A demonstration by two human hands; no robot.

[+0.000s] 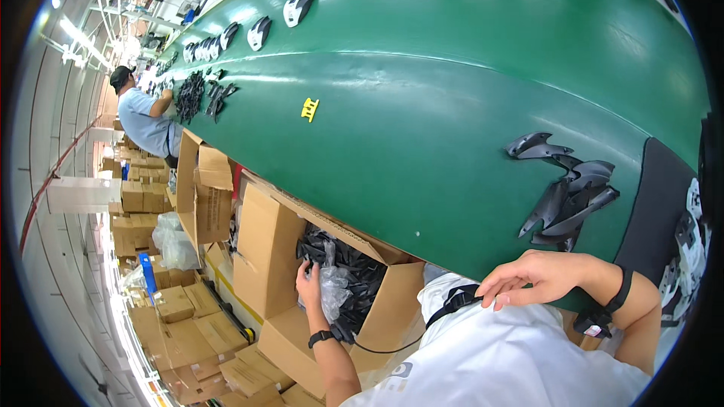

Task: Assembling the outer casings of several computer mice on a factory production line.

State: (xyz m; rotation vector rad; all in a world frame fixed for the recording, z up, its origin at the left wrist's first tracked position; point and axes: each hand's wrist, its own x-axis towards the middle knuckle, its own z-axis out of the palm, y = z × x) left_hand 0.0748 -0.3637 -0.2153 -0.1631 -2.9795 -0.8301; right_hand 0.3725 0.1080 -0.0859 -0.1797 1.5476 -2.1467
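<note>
My left hand (pixel 308 280) reaches down into an open cardboard box (pixel 265 256) beside the table, fingers closed on a clear plastic bag (pixel 332 294) that lines a heap of black plastic parts (pixel 358 267). My right hand (pixel 528 275) rests at the near edge of the green table (pixel 422 105), fingers apart and holding nothing. A small pile of dark grey curved plastic parts (pixel 567 196) lies on the table just beyond my right hand.
A yellow clip (pixel 310 109) lies mid-table. Black-and-white shells (pixel 259 32) and black parts (pixel 190 96) line the far end, where another person (pixel 143 117) in a blue shirt works. Stacked cardboard boxes (pixel 181 324) crowd the floor. A dark mat (pixel 660 203) lies at right.
</note>
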